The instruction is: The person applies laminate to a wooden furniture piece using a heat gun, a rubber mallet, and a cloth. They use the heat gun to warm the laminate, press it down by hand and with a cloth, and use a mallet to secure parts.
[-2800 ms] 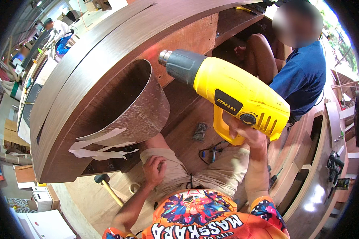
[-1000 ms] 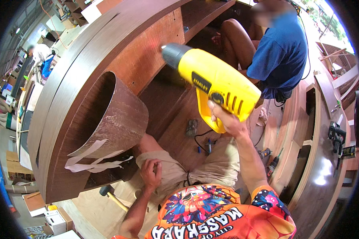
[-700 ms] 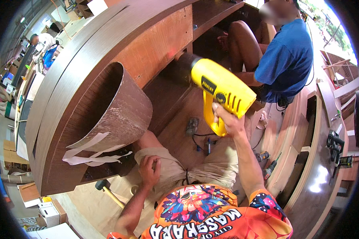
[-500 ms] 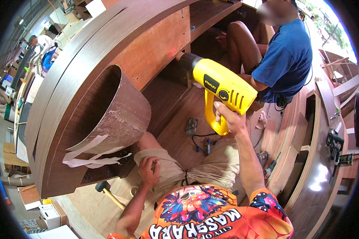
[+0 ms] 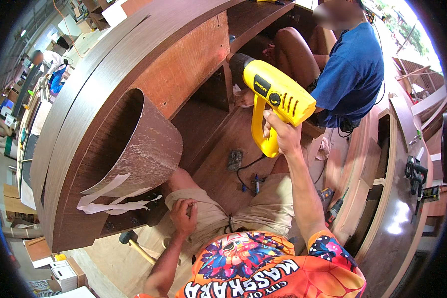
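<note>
Work looks partway: orange-brown board exposed, laminate sheet curled loose at 9 o'clock, not yet flattened or removed. Heat gun at 1–2 o'clock, pointing toward 10, long axis 10-to-4. Right hand: fingers wrapped round heat gun. Left hand: fingers half-curled on shorts; can't tell whether anything's inside.

Mallet: black head, pale handle, lying on a light wooden sheet.
Bag: dark, near a blue pen.
Drill: beside wooden boards.
Co-worker: blue shirt, knees bent.
Distant worker: white top, blue trousers.
Black power tool: on a glossy brown panel.
</note>
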{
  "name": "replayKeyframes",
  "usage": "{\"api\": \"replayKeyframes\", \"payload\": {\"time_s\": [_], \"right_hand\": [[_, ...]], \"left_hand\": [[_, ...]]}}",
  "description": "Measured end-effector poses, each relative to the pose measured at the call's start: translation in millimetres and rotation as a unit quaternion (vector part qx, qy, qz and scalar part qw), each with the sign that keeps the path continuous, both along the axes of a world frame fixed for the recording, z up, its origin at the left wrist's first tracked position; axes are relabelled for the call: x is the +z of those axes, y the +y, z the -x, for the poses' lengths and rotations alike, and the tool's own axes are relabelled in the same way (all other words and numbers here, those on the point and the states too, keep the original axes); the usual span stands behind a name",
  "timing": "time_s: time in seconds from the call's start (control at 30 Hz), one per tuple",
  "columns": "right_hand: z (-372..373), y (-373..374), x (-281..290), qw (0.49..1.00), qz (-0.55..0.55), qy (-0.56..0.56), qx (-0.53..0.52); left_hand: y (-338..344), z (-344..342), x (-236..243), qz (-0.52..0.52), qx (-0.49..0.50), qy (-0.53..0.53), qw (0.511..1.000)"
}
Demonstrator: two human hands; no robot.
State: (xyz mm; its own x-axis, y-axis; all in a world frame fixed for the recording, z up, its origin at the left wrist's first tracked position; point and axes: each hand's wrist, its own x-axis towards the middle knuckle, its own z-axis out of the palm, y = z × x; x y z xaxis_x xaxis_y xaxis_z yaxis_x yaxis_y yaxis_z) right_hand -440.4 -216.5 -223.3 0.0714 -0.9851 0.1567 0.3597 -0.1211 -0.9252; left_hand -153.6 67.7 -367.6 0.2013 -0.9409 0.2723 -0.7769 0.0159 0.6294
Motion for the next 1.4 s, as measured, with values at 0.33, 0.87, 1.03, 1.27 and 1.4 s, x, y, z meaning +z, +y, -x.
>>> {"api": "replayKeyframes", "payload": {"time_s": [0.33,0.87,1.03,1.27,1.4], "right_hand": [[2.7,-15.8,-1.0,1.000,-0.016,-0.027,0.006],[14.3,-34.0,-5.0,0.999,-0.025,-0.026,0.029],[13.0,-37.1,-1.2,0.998,-0.031,-0.041,0.030],[13.4,-36.0,-2.7,0.997,-0.040,-0.050,0.035],[13.2,-36.5,-4.9,0.998,-0.036,-0.041,0.037]], "left_hand": [[-1.7,2.7,3.1,0.007,0.000,0.004,1.000],[-0.5,3.4,4.5,-0.012,0.003,0.013,1.000],[-1.1,1.4,1.7,-0.004,0.002,-0.002,1.000],[-0.9,2.9,2.1,-0.006,0.013,0.001,1.000],[-1.4,3.6,2.1,-0.006,0.016,0.011,1.000]]}}
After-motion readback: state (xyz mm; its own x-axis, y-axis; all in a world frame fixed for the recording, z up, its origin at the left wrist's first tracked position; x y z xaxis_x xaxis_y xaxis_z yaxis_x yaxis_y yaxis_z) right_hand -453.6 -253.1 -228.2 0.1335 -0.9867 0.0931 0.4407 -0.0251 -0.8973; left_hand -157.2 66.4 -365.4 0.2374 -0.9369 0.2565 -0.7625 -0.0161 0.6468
